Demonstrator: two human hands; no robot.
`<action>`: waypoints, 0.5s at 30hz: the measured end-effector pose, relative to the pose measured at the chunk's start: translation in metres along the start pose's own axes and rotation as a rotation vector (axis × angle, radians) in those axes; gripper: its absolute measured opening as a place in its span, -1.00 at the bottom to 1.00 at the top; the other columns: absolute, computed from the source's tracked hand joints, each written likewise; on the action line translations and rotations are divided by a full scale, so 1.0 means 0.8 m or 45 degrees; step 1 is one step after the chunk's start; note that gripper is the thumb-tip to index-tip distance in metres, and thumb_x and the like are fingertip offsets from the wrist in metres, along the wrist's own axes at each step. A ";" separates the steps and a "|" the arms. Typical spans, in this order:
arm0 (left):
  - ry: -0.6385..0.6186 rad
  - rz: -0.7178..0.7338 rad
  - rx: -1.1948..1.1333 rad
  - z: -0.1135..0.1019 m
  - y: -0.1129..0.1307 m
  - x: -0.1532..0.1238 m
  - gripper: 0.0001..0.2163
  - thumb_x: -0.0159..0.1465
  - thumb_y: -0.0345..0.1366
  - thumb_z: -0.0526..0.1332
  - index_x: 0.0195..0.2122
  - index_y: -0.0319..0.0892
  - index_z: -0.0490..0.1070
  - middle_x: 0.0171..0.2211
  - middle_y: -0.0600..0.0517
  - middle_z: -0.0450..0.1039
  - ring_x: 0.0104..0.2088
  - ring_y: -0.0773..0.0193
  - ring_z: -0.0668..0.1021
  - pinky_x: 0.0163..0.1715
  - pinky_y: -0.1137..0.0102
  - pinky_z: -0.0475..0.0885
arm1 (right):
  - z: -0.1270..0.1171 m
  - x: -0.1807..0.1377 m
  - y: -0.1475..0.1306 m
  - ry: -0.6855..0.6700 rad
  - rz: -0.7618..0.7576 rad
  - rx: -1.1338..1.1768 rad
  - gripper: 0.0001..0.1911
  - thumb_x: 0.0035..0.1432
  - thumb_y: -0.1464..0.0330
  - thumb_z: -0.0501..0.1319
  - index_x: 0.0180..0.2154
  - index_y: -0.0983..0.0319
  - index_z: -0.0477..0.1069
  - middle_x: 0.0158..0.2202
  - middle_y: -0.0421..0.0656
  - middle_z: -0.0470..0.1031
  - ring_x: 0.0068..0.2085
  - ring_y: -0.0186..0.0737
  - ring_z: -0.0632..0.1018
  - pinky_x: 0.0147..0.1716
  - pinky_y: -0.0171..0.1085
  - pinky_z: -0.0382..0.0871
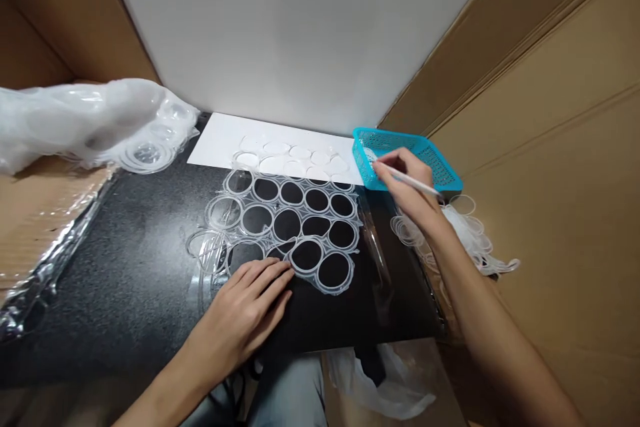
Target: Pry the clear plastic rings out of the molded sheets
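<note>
A clear sheet of joined translucent rings (287, 224) lies across the black tabletop, its far rows over a white paper. My left hand (250, 303) rests flat on the sheet's near edge, fingers stretched out. At the right, my right hand (411, 180) is closed around a slim white pen-like stick (407, 179), which points back toward my forearm. That hand is over the near side of a turquoise plastic basket (445, 170). Some pale pieces (370, 155) show inside the basket's left end; the hand hides part of the inside.
A bulky plastic bag of ring sheets (100, 117) sits at the left on cardboard. Loose clear rings (467, 230) are heaped beyond the table's right edge. White paper (220, 137) lies at the back. Cardboard walls (550, 147) stand on both sides. A plastic bag (385, 380) hangs below the front edge.
</note>
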State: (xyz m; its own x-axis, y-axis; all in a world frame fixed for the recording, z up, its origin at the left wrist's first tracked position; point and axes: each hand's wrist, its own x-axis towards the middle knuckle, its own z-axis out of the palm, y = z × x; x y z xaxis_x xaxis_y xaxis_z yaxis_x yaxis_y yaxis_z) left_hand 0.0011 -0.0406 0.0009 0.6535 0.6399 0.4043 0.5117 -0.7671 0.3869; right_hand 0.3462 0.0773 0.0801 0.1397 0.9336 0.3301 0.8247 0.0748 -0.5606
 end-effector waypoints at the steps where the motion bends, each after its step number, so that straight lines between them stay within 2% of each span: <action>1: -0.009 0.012 0.010 -0.001 -0.001 -0.001 -0.69 0.54 -0.39 0.12 0.27 -0.25 0.39 0.19 -0.10 0.54 0.18 0.07 0.54 0.18 0.14 0.47 | 0.002 -0.032 -0.016 -0.023 -0.030 0.101 -0.88 0.36 0.25 0.30 -0.18 0.16 0.51 -0.20 -0.16 0.60 -0.18 -0.14 0.59 -0.15 -0.19 0.45; 4: -0.016 0.069 0.054 -0.003 -0.001 -0.001 -0.69 0.54 -0.40 0.10 0.26 -0.30 0.40 0.18 -0.11 0.56 0.17 0.06 0.55 0.18 0.14 0.45 | 0.018 -0.128 -0.059 -0.344 -0.068 0.292 -0.92 0.41 0.29 0.28 -0.19 0.14 0.51 -0.21 -0.20 0.58 -0.19 -0.21 0.58 -0.16 -0.25 0.43; 7: -0.014 0.103 0.100 -0.003 0.002 0.002 -0.70 0.55 -0.42 0.08 0.24 -0.33 0.42 0.16 -0.11 0.58 0.13 0.05 0.57 0.14 0.14 0.46 | 0.043 -0.188 -0.082 -0.575 -0.114 0.437 -0.94 0.45 0.35 0.24 -0.15 0.14 0.49 -0.20 -0.21 0.55 -0.17 -0.25 0.57 -0.12 -0.28 0.43; 10: -0.017 0.115 0.128 -0.003 0.004 0.004 -0.70 0.54 -0.43 0.08 0.22 -0.34 0.44 0.15 -0.10 0.59 0.12 0.03 0.57 0.13 0.13 0.45 | 0.061 -0.205 -0.087 -0.607 -0.121 0.506 -0.95 0.45 0.39 0.24 -0.13 0.15 0.48 -0.20 -0.21 0.53 -0.17 -0.25 0.56 -0.11 -0.29 0.43; 15: -0.018 0.113 0.130 0.000 0.003 0.003 -0.69 0.52 -0.44 0.11 0.24 -0.33 0.44 0.15 -0.09 0.59 0.12 0.03 0.57 0.13 0.12 0.42 | 0.068 -0.197 -0.088 -0.629 -0.095 0.480 -0.95 0.44 0.41 0.25 -0.15 0.15 0.49 -0.19 -0.21 0.53 -0.14 -0.25 0.55 -0.08 -0.27 0.40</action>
State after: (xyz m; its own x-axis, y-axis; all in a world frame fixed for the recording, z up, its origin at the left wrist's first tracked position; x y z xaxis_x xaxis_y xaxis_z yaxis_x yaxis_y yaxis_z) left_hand 0.0039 -0.0405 0.0031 0.7062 0.5691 0.4212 0.5050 -0.8218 0.2637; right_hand 0.2364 -0.0560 0.0267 -0.2552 0.9661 0.0394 0.5596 0.1808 -0.8088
